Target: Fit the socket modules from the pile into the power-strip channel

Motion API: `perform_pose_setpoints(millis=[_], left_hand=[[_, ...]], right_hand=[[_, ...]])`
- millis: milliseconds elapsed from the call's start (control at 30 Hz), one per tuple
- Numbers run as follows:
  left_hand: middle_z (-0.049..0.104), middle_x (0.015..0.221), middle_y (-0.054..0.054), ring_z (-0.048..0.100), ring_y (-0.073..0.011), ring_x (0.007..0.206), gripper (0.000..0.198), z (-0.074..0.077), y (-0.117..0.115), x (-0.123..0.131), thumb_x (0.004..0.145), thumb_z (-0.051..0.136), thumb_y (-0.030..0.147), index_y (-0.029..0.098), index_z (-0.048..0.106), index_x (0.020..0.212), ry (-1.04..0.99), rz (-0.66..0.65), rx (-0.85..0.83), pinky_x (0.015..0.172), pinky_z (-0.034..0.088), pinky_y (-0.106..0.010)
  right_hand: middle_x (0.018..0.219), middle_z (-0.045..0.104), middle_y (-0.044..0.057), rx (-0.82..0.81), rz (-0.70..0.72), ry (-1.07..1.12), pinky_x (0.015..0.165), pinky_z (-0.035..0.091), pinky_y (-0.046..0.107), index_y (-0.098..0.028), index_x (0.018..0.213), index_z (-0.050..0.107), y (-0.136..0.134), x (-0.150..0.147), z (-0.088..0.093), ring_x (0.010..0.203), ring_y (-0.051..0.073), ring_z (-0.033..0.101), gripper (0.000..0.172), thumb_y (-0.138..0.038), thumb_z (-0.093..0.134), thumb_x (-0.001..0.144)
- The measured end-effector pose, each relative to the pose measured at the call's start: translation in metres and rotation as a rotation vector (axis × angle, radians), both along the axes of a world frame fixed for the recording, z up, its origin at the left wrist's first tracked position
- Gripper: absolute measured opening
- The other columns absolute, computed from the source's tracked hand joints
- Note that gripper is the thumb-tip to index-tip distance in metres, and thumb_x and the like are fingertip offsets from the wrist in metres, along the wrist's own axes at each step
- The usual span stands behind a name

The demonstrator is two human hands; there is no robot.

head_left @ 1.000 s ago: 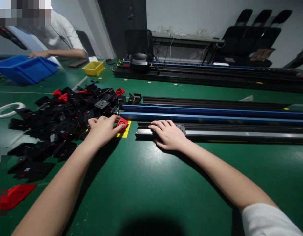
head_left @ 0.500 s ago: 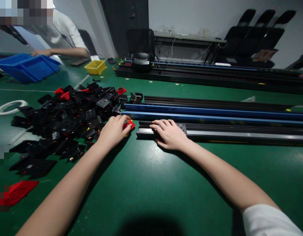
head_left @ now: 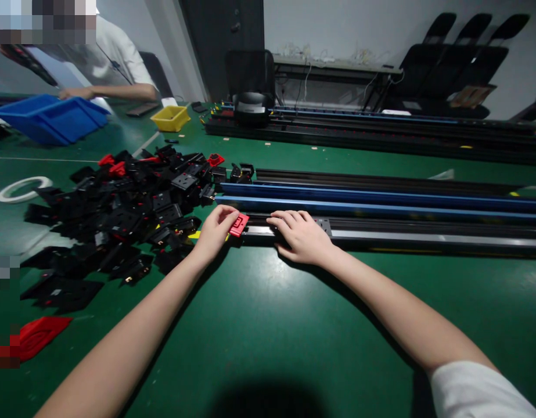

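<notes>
"Two hands in the head view; what's in their grip?"

"The left hand (head_left: 213,235) pinches a small red piece (head_left: 238,224), rigid-looking, flat and squarish with raised outlines, between thumb and fingers. It's at the left end of a long, straight rail (head_left: 424,237), black with a smooth silvery strip; whether they touch, I can't tell."

"And the right hand (head_left: 302,238)?"

"At three o'clock from the red piece, curved over the rail, fingers slightly spread. It half covers a flat dark plate (head_left: 325,226) with small holes; I can't tell whether it grips it."

"What lies around?"

"At nine o'clock, a jumbled heap of angular black parts (head_left: 115,217), red bits among them, and beyond it a smooth white ring (head_left: 24,190). Glossy blue rails (head_left: 381,206) run just beyond the black one, from twelve towards three. A yellow bin (head_left: 169,119) stands at eleven, a blue bin (head_left: 54,119) at ten."

"Anything blocking?"

"The left hand partly hides a flat yellow piece (head_left: 193,235)."
</notes>
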State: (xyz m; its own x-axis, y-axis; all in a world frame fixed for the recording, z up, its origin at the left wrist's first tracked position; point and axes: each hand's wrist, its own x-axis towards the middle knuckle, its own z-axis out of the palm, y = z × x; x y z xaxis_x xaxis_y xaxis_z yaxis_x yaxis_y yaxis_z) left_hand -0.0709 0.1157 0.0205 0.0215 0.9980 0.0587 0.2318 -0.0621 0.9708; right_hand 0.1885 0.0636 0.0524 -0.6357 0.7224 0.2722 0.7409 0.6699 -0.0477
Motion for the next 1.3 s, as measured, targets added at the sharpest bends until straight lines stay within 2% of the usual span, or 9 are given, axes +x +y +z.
perform_pose_setpoints(millis=[100, 233, 467, 833, 1167, 1300], left_hand=[[0.065, 0.084, -0.001, 0.059, -0.0169, 0.075, 0.033, 0.0, -0.001, 0.007, 0.078, 0.072, 0.049, 0.019, 0.065, 0.091, -0.083, 0.054, -0.029, 0.072, 0.046, -0.03], [0.064, 0.082, 0.0, 0.058, -0.0167, 0.075, 0.029, 0.0, -0.002, 0.011, 0.078, 0.071, 0.046, 0.019, 0.065, 0.089, -0.092, 0.081, -0.008, 0.073, 0.045, -0.03], [0.058, 0.082, 0.001, 0.055, -0.0169, 0.077, 0.022, -0.014, -0.001, 0.009, 0.086, 0.064, 0.044, 0.022, 0.061, 0.09, -0.013, 0.142, 0.091, 0.074, 0.042, -0.031], [0.058, 0.082, 0.002, 0.057, -0.0171, 0.076, 0.023, -0.023, 0.007, 0.008, 0.087, 0.057, 0.047, 0.024, 0.056, 0.091, 0.037, 0.123, 0.044, 0.073, 0.043, -0.03], [0.063, 0.092, -0.002, 0.06, -0.0219, 0.086, 0.024, -0.017, -0.004, 0.015, 0.095, 0.05, 0.049, 0.025, 0.051, 0.097, 0.287, 0.113, 0.051, 0.079, 0.043, -0.035], [0.056, 0.082, 0.002, 0.056, -0.0177, 0.075, 0.03, -0.016, -0.006, 0.016, 0.091, 0.058, 0.051, 0.025, 0.044, 0.097, 0.221, 0.098, 0.061, 0.072, 0.042, -0.031]], right_hand=[[0.152, 0.051, 0.02, 0.017, -0.025, 0.039, 0.104, 0.043, 0.049, -0.013, 0.146, 0.048, 0.0, 0.0, -0.002, 0.132, 0.035, 0.053, 0.058, -0.038, 0.059, 0.096], [0.151, 0.051, 0.021, 0.013, -0.053, 0.087, 0.104, 0.044, 0.047, -0.012, 0.147, 0.047, 0.0, 0.0, -0.004, 0.136, 0.034, 0.051, 0.061, -0.042, 0.059, 0.095], [0.148, 0.056, 0.022, 0.016, -0.045, 0.076, 0.106, 0.042, 0.048, -0.009, 0.147, 0.047, 0.002, 0.0, -0.008, 0.13, 0.035, 0.055, 0.062, -0.041, 0.057, 0.095], [0.15, 0.055, 0.02, 0.015, -0.062, 0.048, 0.106, 0.041, 0.048, -0.008, 0.149, 0.046, 0.001, -0.001, -0.007, 0.131, 0.035, 0.054, 0.063, -0.041, 0.055, 0.097], [0.15, 0.056, 0.021, 0.001, -0.069, 0.06, 0.106, 0.041, 0.049, -0.007, 0.149, 0.045, 0.001, -0.002, -0.006, 0.129, 0.036, 0.055, 0.064, -0.041, 0.056, 0.096], [0.15, 0.056, 0.021, -0.012, -0.07, 0.09, 0.106, 0.042, 0.048, -0.009, 0.15, 0.043, 0.002, -0.001, -0.006, 0.13, 0.035, 0.055, 0.066, -0.04, 0.059, 0.094]])
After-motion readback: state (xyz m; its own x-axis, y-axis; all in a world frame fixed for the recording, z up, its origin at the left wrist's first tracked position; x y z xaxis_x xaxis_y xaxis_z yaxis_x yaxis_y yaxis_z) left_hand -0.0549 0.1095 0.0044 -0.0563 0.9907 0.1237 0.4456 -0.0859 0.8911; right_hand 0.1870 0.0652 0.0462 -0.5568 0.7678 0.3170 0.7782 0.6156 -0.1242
